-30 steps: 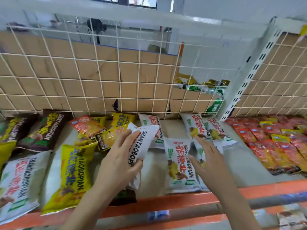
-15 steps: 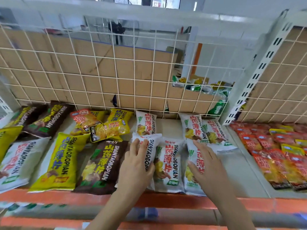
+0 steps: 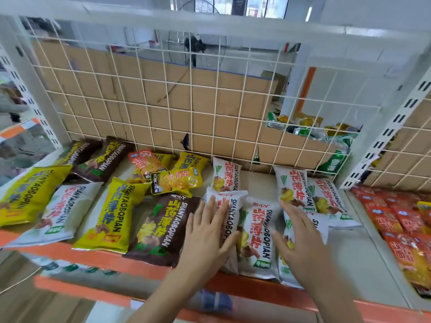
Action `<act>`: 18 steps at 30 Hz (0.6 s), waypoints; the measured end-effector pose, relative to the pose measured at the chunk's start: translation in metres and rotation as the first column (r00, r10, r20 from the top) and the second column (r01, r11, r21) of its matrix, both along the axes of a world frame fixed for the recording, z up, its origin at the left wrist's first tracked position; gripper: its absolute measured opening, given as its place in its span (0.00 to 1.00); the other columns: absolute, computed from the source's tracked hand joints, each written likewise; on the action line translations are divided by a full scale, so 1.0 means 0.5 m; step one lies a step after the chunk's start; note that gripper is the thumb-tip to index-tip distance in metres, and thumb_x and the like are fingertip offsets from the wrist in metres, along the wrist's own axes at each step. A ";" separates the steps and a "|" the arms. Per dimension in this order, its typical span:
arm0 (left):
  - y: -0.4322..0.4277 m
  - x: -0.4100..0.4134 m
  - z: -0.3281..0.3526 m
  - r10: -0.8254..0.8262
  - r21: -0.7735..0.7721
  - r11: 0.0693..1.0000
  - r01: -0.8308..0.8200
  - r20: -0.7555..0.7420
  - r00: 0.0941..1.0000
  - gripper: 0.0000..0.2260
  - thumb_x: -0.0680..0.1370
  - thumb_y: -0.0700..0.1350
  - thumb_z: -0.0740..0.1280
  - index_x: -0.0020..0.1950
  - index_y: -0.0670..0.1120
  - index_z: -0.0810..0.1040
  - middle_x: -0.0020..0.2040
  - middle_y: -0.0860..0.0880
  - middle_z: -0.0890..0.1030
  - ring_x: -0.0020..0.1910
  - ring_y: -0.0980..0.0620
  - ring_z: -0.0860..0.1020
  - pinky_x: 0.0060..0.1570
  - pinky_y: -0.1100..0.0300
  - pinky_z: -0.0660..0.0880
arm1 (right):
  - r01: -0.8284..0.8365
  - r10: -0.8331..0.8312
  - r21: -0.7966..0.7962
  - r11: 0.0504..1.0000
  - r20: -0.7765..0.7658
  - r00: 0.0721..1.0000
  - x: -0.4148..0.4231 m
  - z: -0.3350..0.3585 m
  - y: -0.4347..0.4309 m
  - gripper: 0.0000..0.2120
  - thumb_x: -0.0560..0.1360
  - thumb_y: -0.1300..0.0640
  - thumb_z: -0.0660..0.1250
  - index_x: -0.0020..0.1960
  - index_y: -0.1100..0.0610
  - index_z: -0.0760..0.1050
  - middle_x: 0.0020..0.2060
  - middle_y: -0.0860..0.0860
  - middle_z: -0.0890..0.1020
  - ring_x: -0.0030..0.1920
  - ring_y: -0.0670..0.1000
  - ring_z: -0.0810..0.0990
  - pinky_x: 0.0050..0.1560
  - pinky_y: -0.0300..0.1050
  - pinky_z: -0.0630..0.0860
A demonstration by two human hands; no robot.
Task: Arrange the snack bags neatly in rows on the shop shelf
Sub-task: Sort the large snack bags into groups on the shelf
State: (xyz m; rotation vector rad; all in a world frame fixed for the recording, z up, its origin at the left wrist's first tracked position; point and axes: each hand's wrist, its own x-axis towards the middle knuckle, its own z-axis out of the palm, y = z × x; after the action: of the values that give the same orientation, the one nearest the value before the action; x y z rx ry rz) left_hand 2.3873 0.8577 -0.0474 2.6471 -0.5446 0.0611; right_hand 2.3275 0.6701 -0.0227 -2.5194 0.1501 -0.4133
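Snack bags lie flat on the white shelf (image 3: 345, 257). My left hand (image 3: 207, 231) presses with straight fingers on a white bag (image 3: 231, 210) at the front middle. Beside it lies another white bag (image 3: 258, 238), and my right hand (image 3: 300, 238) rests flat on a third white bag (image 3: 319, 227) to its right. A brown bag (image 3: 163, 229) lies left of my left hand, then a yellow bag (image 3: 112, 213) and a white bag (image 3: 58, 213). More white bags (image 3: 296, 190) sit behind, near the wire grid.
A wire grid (image 3: 163, 101) backed with cardboard closes the shelf's rear. Small orange and yellow packets (image 3: 172, 178) are piled at the back middle. Red packets (image 3: 401, 224) fill the neighbouring shelf on the right. An orange rail (image 3: 105, 259) edges the front. Green cans (image 3: 331, 162) stand behind the grid.
My left hand has laid the white bag it gripped down beside the brown bag and now presses it flat. My right hand has stayed on the right white bag. The camera view has shifted right.
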 end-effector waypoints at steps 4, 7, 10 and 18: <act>0.073 0.020 0.032 -0.036 -0.130 0.990 0.047 0.082 0.996 0.30 0.72 0.62 0.50 0.73 0.54 0.61 0.74 0.51 0.60 0.71 0.47 0.63 0.68 0.50 0.62 | 0.026 -0.026 0.005 1.000 -0.022 0.999 0.015 0.003 0.021 0.26 0.76 0.51 0.64 0.71 0.48 0.61 0.67 0.44 0.67 0.68 0.47 0.64 0.68 0.50 0.64; 0.151 0.055 0.055 0.025 -0.184 0.983 0.008 0.174 0.984 0.25 0.73 0.57 0.57 0.69 0.51 0.68 0.66 0.48 0.72 0.61 0.45 0.75 0.57 0.47 0.75 | 0.003 -0.003 -0.023 1.000 0.008 1.000 0.030 0.004 0.052 0.25 0.77 0.50 0.63 0.72 0.48 0.61 0.67 0.46 0.68 0.65 0.43 0.64 0.64 0.45 0.62; 0.235 0.087 0.081 0.131 -0.217 0.972 -0.086 0.202 0.971 0.26 0.72 0.57 0.56 0.67 0.47 0.71 0.63 0.47 0.75 0.59 0.48 0.75 0.57 0.53 0.72 | -0.024 0.024 -0.014 1.000 -0.012 1.000 0.051 0.011 0.088 0.26 0.77 0.50 0.62 0.72 0.47 0.58 0.67 0.43 0.66 0.66 0.41 0.61 0.62 0.39 0.59; 0.442 0.150 0.083 0.349 -0.187 0.930 -0.315 0.184 0.919 0.19 0.74 0.43 0.69 0.64 0.43 0.74 0.61 0.45 0.75 0.58 0.42 0.75 0.54 0.50 0.71 | -0.078 0.078 -0.010 0.997 0.006 0.997 0.116 0.021 0.205 0.30 0.71 0.38 0.53 0.71 0.45 0.61 0.66 0.42 0.68 0.68 0.45 0.64 0.63 0.41 0.61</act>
State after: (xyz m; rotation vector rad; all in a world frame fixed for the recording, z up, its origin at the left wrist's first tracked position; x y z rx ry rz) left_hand 2.4623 1.0787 -0.0058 2.5658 -0.1388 0.4775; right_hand 2.3856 0.7725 -0.0120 -2.5243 0.0476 -0.3915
